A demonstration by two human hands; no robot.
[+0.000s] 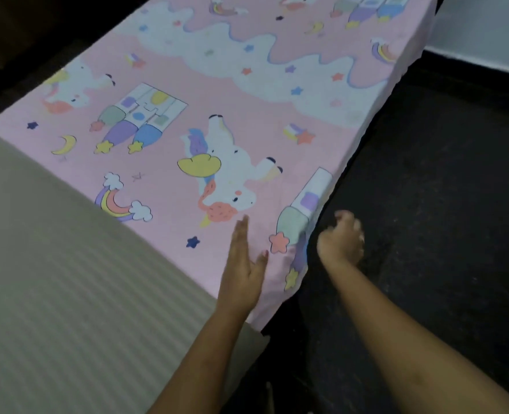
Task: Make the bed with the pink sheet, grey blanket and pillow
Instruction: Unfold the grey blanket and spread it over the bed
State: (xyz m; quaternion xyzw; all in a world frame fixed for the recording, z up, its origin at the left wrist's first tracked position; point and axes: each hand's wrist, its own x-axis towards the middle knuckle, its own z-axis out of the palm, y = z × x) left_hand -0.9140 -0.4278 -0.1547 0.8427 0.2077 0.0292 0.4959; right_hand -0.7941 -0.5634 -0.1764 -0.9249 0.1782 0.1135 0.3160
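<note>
Left hand (242,264) lay flat, fingers straight, on pink sheet (205,94) near its lower edge. Right hand (341,240) was blurred, fingers curled, just beside sheet's hanging side, above dark floor (426,204); grip unclear. Striped beige mattress (53,264) showed at lower left.

Thin matt printed cloth, smooth: pink sheet (217,85). Left of the sheet, mattress (53,279) in beige fabric, finely ribbed, matt. Right of the sheet, floor (441,204) dark and speckled like stone, faint sheen.
</note>
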